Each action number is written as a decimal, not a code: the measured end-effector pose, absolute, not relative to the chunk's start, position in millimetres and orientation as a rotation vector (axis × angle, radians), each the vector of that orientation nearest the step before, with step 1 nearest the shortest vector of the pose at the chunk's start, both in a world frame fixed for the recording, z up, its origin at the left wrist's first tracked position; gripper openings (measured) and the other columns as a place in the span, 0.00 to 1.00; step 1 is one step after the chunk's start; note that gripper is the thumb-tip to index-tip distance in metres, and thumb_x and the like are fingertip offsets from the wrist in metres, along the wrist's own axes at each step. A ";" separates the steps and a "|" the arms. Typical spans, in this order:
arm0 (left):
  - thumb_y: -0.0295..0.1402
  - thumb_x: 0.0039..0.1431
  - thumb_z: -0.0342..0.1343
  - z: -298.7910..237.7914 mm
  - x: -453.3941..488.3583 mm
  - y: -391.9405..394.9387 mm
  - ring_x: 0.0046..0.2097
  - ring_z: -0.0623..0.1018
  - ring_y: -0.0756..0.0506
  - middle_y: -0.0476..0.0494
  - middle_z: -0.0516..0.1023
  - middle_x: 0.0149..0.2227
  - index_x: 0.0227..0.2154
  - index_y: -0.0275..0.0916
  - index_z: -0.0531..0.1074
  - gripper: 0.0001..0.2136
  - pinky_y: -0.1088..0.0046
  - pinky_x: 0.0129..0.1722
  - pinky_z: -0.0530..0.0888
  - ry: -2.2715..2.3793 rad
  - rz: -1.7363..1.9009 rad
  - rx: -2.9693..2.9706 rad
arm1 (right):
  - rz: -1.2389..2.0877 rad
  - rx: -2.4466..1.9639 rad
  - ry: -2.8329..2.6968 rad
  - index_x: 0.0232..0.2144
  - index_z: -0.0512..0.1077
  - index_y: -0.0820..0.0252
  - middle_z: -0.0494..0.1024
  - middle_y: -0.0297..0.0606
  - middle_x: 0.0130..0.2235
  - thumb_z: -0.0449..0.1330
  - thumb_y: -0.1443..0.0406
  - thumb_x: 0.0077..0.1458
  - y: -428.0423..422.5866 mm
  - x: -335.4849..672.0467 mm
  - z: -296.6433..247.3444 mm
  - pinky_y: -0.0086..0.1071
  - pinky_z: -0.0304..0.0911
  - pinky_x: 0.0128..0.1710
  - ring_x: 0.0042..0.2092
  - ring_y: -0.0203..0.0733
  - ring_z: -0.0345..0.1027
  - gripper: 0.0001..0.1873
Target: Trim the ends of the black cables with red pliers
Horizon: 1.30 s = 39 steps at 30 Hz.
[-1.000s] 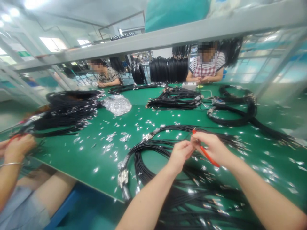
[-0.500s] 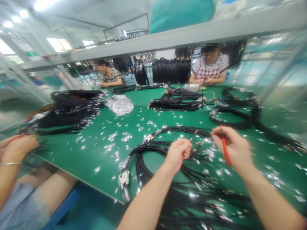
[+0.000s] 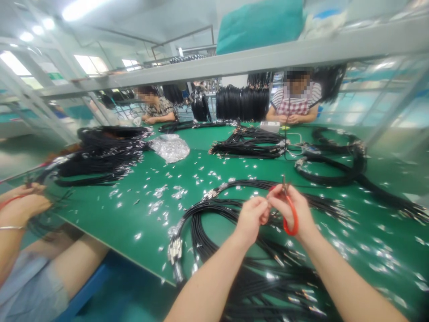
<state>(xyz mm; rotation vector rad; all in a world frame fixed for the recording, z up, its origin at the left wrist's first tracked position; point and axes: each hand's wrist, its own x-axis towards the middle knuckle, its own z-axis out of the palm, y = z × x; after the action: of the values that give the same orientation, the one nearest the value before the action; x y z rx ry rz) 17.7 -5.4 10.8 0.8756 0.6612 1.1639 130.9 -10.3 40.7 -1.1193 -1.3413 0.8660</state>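
Note:
My left hand (image 3: pixel 252 215) is closed in a pinch on the end of a thin black cable from the coiled bundle of black cables (image 3: pixel 214 232) lying on the green table (image 3: pixel 140 214). My right hand (image 3: pixel 295 210) grips a small red-handled cutter (image 3: pixel 291 214), its metal tip pointing up just above my fingers. Both hands meet above the bundle, fingertips almost touching. Silver connectors (image 3: pixel 176 248) stick out of the bundle's near-left end.
Small silvery scraps (image 3: pixel 161 192) litter the table. More black cable bundles (image 3: pixel 100 154) lie left, centre (image 3: pixel 248 145) and right (image 3: pixel 335 165), plus a clear bag of parts (image 3: pixel 170 147). A person's hand (image 3: pixel 23 205) works at the left edge; two people sit across.
My right hand, which had swung out to the right with the cutter, has come back to meet my left hand. The cutter's tip now points up.

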 end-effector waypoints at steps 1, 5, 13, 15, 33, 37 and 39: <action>0.37 0.46 0.57 10.7 18.4 -5.4 0.19 0.59 0.57 0.54 0.61 0.17 0.22 0.34 0.65 0.11 0.78 0.20 0.53 0.661 1.161 0.869 | 0.890 -1.106 -1.312 0.29 0.63 0.57 0.71 0.33 0.28 0.61 0.64 0.44 -9.2 132.0 38.1 0.34 0.64 0.34 0.29 0.37 0.65 0.10; 0.34 0.42 0.61 7.6 21.5 -4.5 0.17 0.60 0.57 0.56 0.62 0.17 0.27 0.37 0.64 0.12 0.79 0.18 0.54 0.738 1.236 0.879 | 0.921 -1.068 -1.221 0.29 0.62 0.57 0.70 0.32 0.28 0.63 0.64 0.42 -5.6 134.1 30.6 0.33 0.63 0.34 0.30 0.37 0.65 0.13; 0.36 0.46 0.57 1.5 22.5 -2.7 0.17 0.60 0.56 0.54 0.63 0.16 0.24 0.35 0.66 0.09 0.79 0.18 0.55 0.810 1.269 0.939 | 1.037 -0.972 -1.186 0.29 0.63 0.58 0.71 0.32 0.29 0.62 0.66 0.45 -0.6 134.7 19.1 0.31 0.62 0.32 0.29 0.35 0.65 0.10; 0.35 0.46 0.57 2.6 22.3 -2.8 0.17 0.60 0.57 0.54 0.64 0.17 0.23 0.35 0.66 0.09 0.79 0.18 0.56 0.808 1.252 0.932 | 1.006 -0.977 -1.175 0.29 0.64 0.58 0.71 0.32 0.29 0.63 0.66 0.44 -0.3 134.0 17.8 0.31 0.61 0.32 0.29 0.35 0.64 0.10; 0.36 0.45 0.59 -1.8 9.9 10.5 0.15 0.55 0.59 0.55 0.58 0.18 0.22 0.33 0.63 0.12 0.79 0.17 0.46 0.430 0.923 0.744 | 0.918 -1.045 -1.215 0.27 0.64 0.59 0.71 0.31 0.26 0.62 0.66 0.43 -2.4 128.6 27.3 0.32 0.64 0.30 0.26 0.34 0.65 0.08; 0.36 0.45 0.59 -0.7 10.2 10.1 0.15 0.55 0.59 0.54 0.59 0.18 0.22 0.33 0.63 0.12 0.79 0.17 0.46 0.433 0.912 0.750 | 0.889 -1.027 -1.238 0.27 0.64 0.58 0.71 0.32 0.27 0.62 0.66 0.43 -2.2 129.4 24.0 0.33 0.65 0.31 0.26 0.35 0.66 0.09; 0.36 0.46 0.58 0.6 11.3 9.0 0.16 0.55 0.59 0.54 0.59 0.18 0.22 0.33 0.64 0.12 0.79 0.17 0.46 0.465 0.934 0.773 | 0.860 -1.032 -1.268 0.28 0.64 0.58 0.71 0.31 0.27 0.61 0.66 0.44 -1.8 130.7 22.4 0.32 0.64 0.31 0.26 0.34 0.65 0.08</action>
<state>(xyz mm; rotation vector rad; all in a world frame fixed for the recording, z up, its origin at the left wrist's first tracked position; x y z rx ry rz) 11.3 9.0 0.6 0.7729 0.4649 0.9336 130.7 -1.8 22.4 -1.0319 -1.2678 0.8603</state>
